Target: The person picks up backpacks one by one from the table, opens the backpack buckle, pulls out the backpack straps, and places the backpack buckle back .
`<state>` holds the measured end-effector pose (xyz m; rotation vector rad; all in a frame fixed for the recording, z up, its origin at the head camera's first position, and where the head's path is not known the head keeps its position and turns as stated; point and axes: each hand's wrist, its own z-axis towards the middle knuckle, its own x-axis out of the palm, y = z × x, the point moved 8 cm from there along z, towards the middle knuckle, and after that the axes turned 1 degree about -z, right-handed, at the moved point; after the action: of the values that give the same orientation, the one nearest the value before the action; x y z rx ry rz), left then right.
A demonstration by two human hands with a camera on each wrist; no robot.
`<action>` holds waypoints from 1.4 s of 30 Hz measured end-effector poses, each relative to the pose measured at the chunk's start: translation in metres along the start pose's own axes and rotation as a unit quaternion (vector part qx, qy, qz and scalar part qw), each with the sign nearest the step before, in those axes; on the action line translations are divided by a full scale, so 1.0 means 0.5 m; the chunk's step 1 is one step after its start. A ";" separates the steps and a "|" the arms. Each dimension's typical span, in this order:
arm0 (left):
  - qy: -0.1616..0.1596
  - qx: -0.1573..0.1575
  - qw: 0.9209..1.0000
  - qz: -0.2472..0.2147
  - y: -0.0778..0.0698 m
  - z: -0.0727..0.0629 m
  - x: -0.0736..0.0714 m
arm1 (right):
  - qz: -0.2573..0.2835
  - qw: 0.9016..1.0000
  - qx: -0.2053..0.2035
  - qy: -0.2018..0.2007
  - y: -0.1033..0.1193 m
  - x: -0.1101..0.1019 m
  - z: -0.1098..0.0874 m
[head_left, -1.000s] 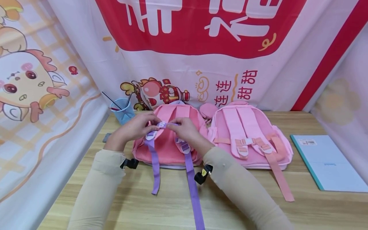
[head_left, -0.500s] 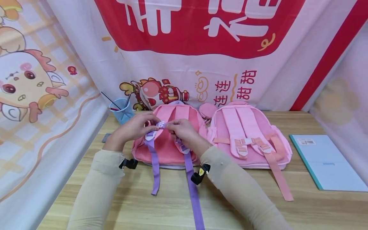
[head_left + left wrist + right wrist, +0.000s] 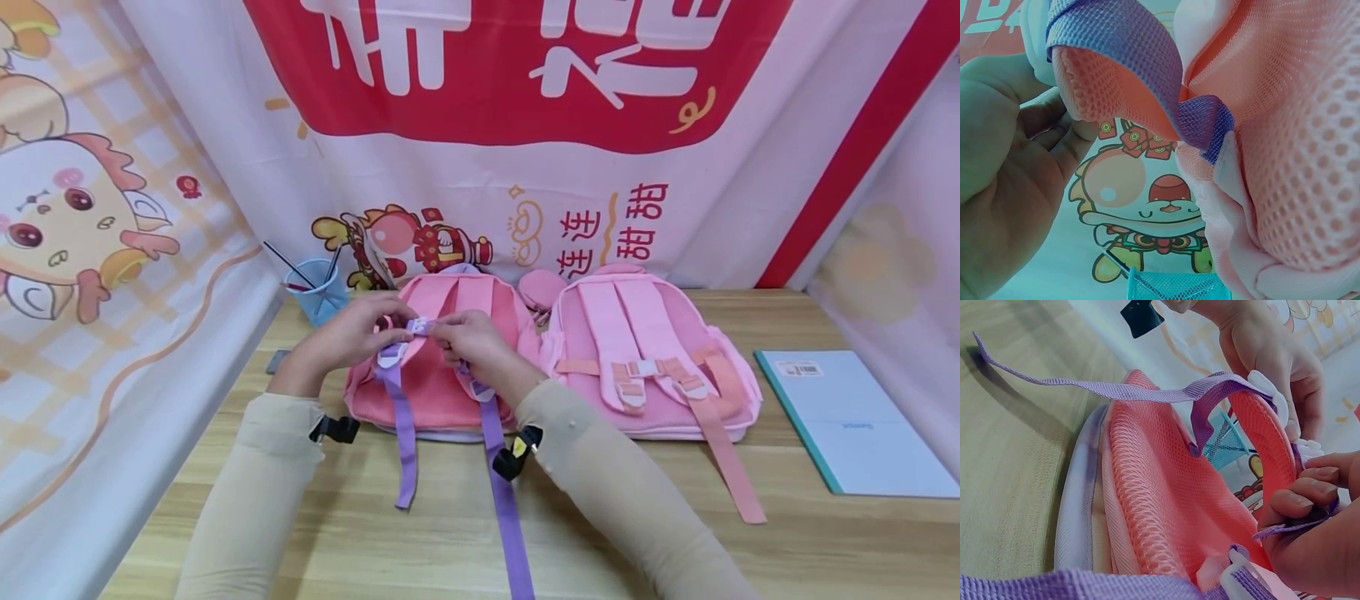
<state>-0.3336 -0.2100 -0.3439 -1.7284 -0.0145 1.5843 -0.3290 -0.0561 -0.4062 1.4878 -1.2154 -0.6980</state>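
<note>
A coral mesh-backed backpack (image 3: 435, 400) lies with its shoulder straps upward. At its left shoulder strap, my left hand (image 3: 360, 331) pinches a small white buckle (image 3: 417, 326) between thumb and fingers. My right hand (image 3: 480, 343) pinches the purple webbing beside that buckle; in the right wrist view its fingers (image 3: 1297, 500) curl round the webbing's end (image 3: 1272, 530). Two long purple straps (image 3: 406, 450) hang from lower white adjusters onto the table. The left wrist view shows a purple strap (image 3: 1129, 50) looping above the mesh; the left fingertips are partly hidden behind the shoulder strap.
To the right lies a pink backpack (image 3: 573, 333) with peach straps. Farther right is a pale blue folder (image 3: 862, 433). A blue mesh pen cup (image 3: 324, 300) and a small grey object (image 3: 277, 361) are at the left. Printed fabric (image 3: 465, 175) hangs behind the wooden table (image 3: 600, 517).
My right wrist and forearm have shifted slightly left, and the right fingers are curled more tightly at the webbing. The left hand holds nearly the same place; the backpacks have not visibly moved.
</note>
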 end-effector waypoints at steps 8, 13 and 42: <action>-0.003 0.006 1.000 0.009 0.001 0.001 0.004 | -0.028 0.999 0.016 -0.012 -0.003 0.007 0.004; -0.005 0.009 1.000 0.005 -0.001 0.001 0.005 | -0.079 0.997 0.005 -0.017 0.002 0.003 0.006; -0.008 0.015 1.000 -0.004 0.001 -0.001 0.002 | -0.109 0.994 -0.025 0.009 0.010 -0.025 0.002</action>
<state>-0.3331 -0.2102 -0.3449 -1.6919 -0.0061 1.5842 -0.3355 -0.0445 -0.4038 1.5961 -1.0238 -0.8525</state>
